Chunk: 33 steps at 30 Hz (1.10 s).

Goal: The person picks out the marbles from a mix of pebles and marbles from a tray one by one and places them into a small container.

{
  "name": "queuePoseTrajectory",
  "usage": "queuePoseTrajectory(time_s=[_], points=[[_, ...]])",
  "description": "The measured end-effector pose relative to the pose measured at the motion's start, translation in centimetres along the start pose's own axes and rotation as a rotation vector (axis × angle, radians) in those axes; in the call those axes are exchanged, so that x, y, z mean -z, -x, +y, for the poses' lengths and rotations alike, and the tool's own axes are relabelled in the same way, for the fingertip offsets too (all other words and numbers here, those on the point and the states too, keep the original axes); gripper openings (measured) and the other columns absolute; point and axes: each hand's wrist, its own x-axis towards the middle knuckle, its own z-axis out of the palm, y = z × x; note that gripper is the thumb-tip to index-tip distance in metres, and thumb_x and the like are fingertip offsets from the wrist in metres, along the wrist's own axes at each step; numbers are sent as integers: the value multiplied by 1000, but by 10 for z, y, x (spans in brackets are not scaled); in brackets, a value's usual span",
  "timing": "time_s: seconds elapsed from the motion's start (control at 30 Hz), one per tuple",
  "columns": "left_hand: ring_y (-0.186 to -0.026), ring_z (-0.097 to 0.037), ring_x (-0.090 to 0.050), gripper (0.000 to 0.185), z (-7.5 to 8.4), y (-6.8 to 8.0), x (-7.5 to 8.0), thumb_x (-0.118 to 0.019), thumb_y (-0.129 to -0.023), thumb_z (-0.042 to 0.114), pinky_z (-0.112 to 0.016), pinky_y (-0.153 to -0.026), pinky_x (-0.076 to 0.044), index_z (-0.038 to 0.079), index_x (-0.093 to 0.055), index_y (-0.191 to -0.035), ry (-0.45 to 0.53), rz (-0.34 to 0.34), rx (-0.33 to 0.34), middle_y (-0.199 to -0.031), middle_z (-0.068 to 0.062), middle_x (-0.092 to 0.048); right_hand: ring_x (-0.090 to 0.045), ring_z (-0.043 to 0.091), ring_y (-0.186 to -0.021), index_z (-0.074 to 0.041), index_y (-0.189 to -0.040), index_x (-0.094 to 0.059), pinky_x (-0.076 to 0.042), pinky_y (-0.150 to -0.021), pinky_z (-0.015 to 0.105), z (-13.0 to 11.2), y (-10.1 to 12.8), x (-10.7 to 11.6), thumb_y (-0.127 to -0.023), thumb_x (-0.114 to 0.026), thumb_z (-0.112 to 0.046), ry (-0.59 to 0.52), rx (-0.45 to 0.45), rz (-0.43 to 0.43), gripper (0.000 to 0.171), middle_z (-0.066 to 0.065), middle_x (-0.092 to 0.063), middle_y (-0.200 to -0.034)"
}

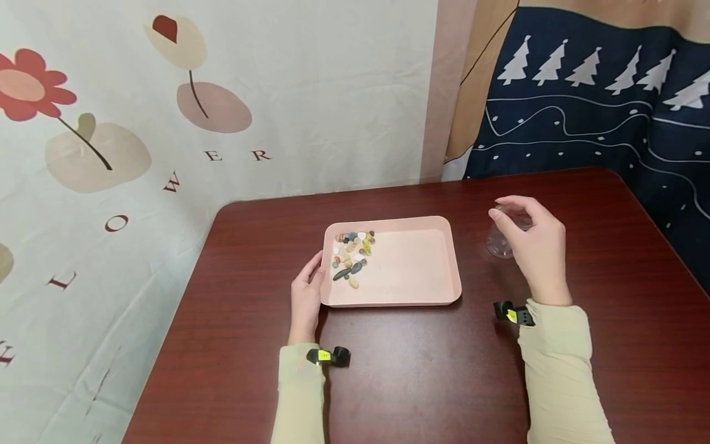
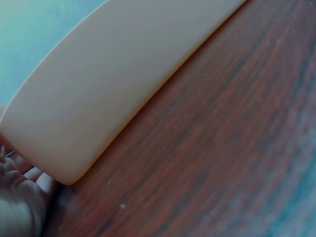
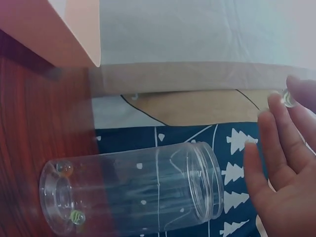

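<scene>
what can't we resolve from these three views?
- Head view: the clear jar is mostly behind the right hand; its contents can't be seen there.
- Head view: the stones in the pink tray are too small to count or identify.
- Left wrist view: only the tray's edge and a sliver of the left hand show; the finger contact is cut off.
- Right wrist view: the small bead at the fingertips is blurred.

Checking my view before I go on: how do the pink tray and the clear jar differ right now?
The pink tray is opaque, flat and shallow; the clear jar is see-through, tall and round. The tray holds a cluster of many small stones; the jar shows only two beads at its bottom. The left hand rests at the tray's edge; the right hand hovers over the jar. Both stand on the table.
</scene>
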Motion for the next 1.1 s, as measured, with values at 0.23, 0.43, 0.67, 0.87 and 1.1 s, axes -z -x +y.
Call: queuePoseTrajectory(time_s=[0.23, 0.43, 0.67, 0.87, 1.1], points=[[-109, -7, -50, 32, 0, 1, 0, -50, -91, 17, -26, -89, -42, 26, -56, -121, -1, 3, 3, -123, 9, -52, -52, 8, -82, -26, -104, -66, -41, -66, 17, 6, -2, 6, -78, -66, -38, -48, -31, 93, 29, -5, -64, -96], [-110, -7, -49, 32, -1, 0, 0, -50, -92, 18, -26, -90, -41, 26, -55, -122, 0, 1, 9, -124, 10, -51, -51, 12, -87, -27, -105, -67, -39, -70, 16, 9, -4, 12, -79, -65, -38, -28, -50, 131, 28, -5, -63, -97], [-110, -6, -49, 32, 0, 1, 0, -50, -92, 17, -26, -89, -42, 26, -56, -121, 5, 2, 16, -123, 10, -52, -51, 10, -97, -27, -107, -66, -40, -81, 21, 14, -6, 17, -80, -64, -36, -56, -105, 162, 29, -4, -63, -98], [-110, -7, -49, 32, 2, 2, 0, -50, -92, 18, -26, -89, -42, 26, -55, -122, 5, -3, 16, -124, 9, -51, -49, 11, -100, -26, -108, -65, -37, -90, 27, 22, -9, 20, -80, -65, -33, -116, -170, 211, 29, -2, -63, -100], [-109, -8, -50, 32, 3, 3, 0, -50, -91, 19, -26, -87, -44, 26, -55, -122, 7, -1, 15, -123, 7, -52, -50, 11, -99, -22, -105, -66, -36, -89, 24, 32, -11, 23, -79, -66, -32, -153, -199, 232, 28, -2, -63, -99]])
